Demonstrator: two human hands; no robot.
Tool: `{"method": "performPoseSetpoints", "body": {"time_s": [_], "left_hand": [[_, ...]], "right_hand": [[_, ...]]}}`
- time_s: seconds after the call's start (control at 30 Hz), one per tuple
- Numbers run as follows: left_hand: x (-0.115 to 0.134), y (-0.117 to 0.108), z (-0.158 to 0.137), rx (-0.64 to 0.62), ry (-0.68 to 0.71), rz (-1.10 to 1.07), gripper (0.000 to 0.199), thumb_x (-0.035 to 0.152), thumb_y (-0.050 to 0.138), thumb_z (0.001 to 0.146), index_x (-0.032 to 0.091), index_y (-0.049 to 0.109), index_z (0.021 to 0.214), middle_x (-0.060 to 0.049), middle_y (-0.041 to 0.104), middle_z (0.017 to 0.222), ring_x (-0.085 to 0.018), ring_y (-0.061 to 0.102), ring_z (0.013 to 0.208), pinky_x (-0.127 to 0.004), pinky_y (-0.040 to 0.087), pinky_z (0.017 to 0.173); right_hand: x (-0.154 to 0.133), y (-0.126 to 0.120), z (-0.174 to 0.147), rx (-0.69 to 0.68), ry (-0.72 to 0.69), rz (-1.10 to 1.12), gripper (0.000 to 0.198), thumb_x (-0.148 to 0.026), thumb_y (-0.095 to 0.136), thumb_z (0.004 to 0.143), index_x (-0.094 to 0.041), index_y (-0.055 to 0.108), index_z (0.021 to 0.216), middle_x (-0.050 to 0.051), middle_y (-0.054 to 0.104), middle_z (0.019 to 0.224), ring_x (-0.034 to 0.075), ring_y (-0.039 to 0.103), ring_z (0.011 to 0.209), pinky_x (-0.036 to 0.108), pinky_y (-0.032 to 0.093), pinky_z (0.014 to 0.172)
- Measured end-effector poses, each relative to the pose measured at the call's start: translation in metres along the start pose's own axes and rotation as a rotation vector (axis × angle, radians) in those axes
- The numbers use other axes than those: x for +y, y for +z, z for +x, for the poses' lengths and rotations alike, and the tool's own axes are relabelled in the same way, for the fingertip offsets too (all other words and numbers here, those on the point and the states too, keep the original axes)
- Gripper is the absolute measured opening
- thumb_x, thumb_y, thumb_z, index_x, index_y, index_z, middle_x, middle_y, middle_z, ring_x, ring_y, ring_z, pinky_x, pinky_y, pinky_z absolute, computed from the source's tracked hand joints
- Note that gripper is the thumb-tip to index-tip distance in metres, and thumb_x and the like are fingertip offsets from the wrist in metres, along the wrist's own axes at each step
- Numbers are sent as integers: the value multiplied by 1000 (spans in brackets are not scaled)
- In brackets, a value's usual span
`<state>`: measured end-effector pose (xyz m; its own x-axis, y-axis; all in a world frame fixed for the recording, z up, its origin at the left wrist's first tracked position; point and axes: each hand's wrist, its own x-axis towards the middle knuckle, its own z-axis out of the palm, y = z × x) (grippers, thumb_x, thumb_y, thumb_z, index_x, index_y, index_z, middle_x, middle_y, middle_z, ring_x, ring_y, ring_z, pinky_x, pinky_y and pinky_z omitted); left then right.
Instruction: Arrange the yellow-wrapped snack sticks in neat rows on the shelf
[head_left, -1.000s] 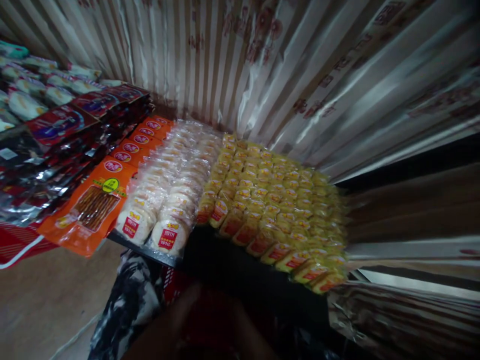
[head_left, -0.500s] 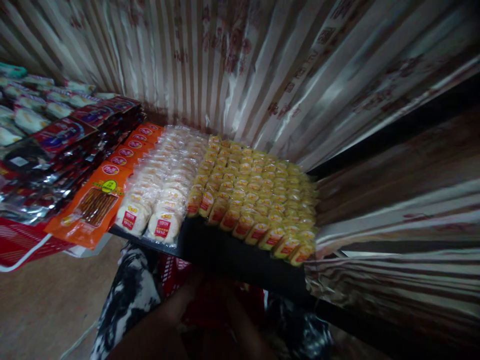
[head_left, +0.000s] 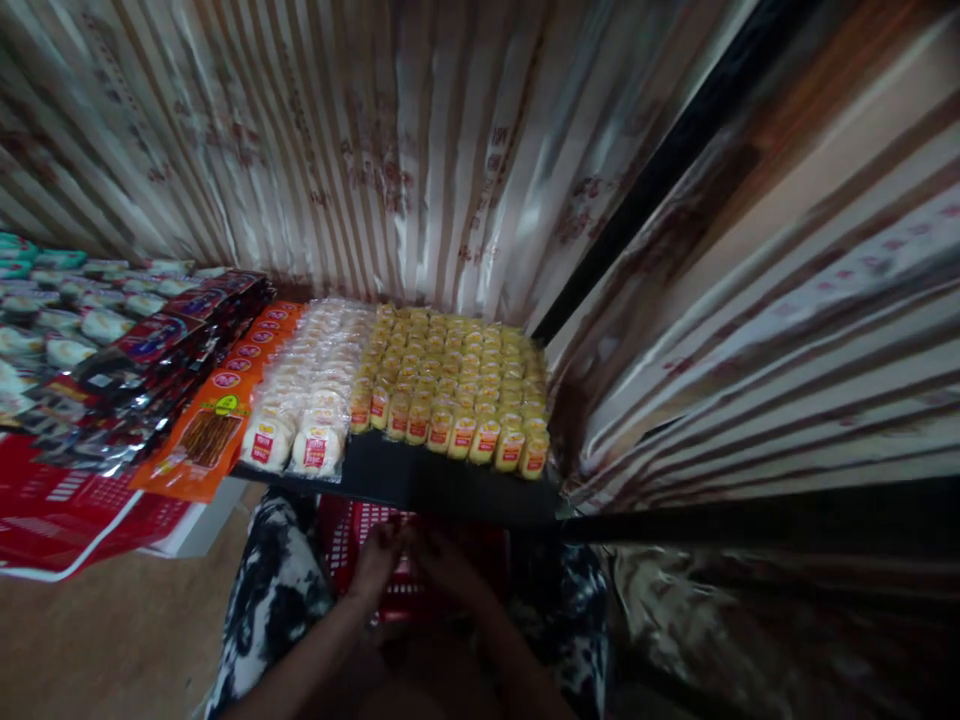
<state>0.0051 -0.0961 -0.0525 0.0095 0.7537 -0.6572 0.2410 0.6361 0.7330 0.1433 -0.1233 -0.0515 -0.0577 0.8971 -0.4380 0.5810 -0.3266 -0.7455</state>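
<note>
Below the front edge of the black shelf (head_left: 420, 470), my left hand (head_left: 380, 560) and my right hand (head_left: 435, 562) meet over a red plastic basket (head_left: 349, 535) between my knees. Both hands look closed, fingertips drawn together. Shadow hides what they hold, if anything. Just above them on the shelf stand rows of small yellow wrapped cakes (head_left: 450, 390) with red labels. To their left are two rows of round white wrapped cakes (head_left: 319, 440), also red-labelled.
Further left lie orange snack packets (head_left: 206, 430), a stack of dark shiny packets (head_left: 127, 380) and white-and-green packets (head_left: 67, 300). A red basket with a white handle (head_left: 75, 515) stands at lower left. Striped curtains (head_left: 420, 150) and a dark pole (head_left: 630, 220) bound the shelf.
The view has turned right and tilted, so the shelf and goods sit further left. My hands, dim and blurred before, now show more clearly, close together over the basket.
</note>
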Motion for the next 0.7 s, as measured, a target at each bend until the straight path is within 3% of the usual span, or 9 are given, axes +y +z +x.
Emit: {"method": "performPoseSetpoints", "body": {"time_s": [0.13,0.3,0.47,0.57,0.7], "left_hand": [[-8,-13,-22,-66,33,-161,41,44,70,62,20,62,94,-3,65,82,-16,61,72,-22,45,56],[-1,-27,-48,-173,54,-223,53,55,74,52,15,63,85,1,61,65,-7,48,47,-20,37,49],[30,-35,-64,-151,132,-197,56,65,69,50,15,57,71,6,52,47,-5,36,36,-18,24,39],[43,-36,-67,-168,198,-184,54,66,66,55,15,55,67,4,53,44,-5,37,35,-17,25,38],[52,-32,-69,-203,232,-260,50,63,64,62,15,56,71,4,55,45,-6,42,36,-17,29,38]], "right_hand": [[-3,-21,-15,-163,-26,99,30,-40,51,77,-18,69,85,4,69,84,19,62,76,26,46,67],[-19,-44,-32,-226,-56,246,37,-48,52,75,-16,68,85,4,67,83,16,57,73,26,44,67],[-40,-56,-46,-152,-22,545,45,-60,56,71,-16,63,79,-1,57,65,10,46,58,23,39,58],[-46,-60,-49,-70,-36,648,45,-61,58,70,-17,62,76,-5,49,57,8,39,52,22,35,53],[-42,-59,-47,22,-49,715,44,-61,62,67,-18,64,77,-4,53,59,9,42,54,22,35,53]]}}
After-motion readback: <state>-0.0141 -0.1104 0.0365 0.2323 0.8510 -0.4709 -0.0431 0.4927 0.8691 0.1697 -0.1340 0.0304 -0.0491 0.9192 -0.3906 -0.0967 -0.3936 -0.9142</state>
